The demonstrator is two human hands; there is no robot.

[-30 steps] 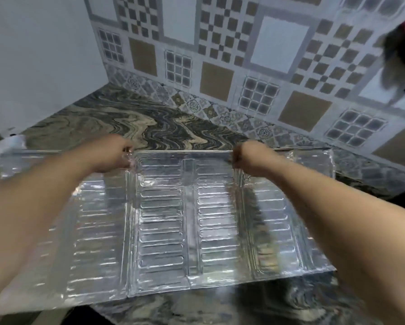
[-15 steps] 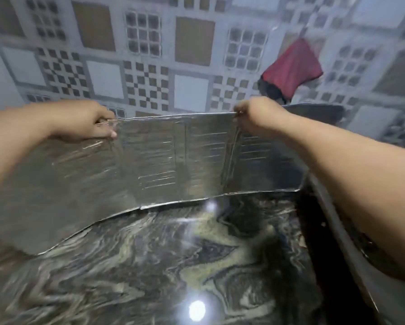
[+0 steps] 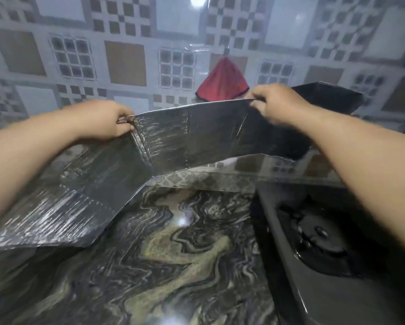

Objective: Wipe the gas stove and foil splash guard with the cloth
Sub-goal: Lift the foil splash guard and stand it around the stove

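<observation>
Both hands pinch the guard's (image 3: 192, 139) top edge, left hand (image 3: 105, 120) at 10 o'clock, right hand (image 3: 275, 103) at 1. The crinkled foil panels run 8 to 2, folded, lower edge seemingly lifted above the marble counter (image 3: 164, 266). Stove (image 3: 318, 245) at 4; red cloth (image 3: 221, 83) hangs at 12.

A single wide-angle head-worn view looks forward and down from close above the swirled dark marble countertop (image 3: 164, 266), facing the patterned tiled wall (image 3: 126, 62) straight ahead; both forearms reach in from the lower corners, the black glass gas stove (image 3: 318, 242) sits at lower right, and straight lines bow toward the edges
</observation>
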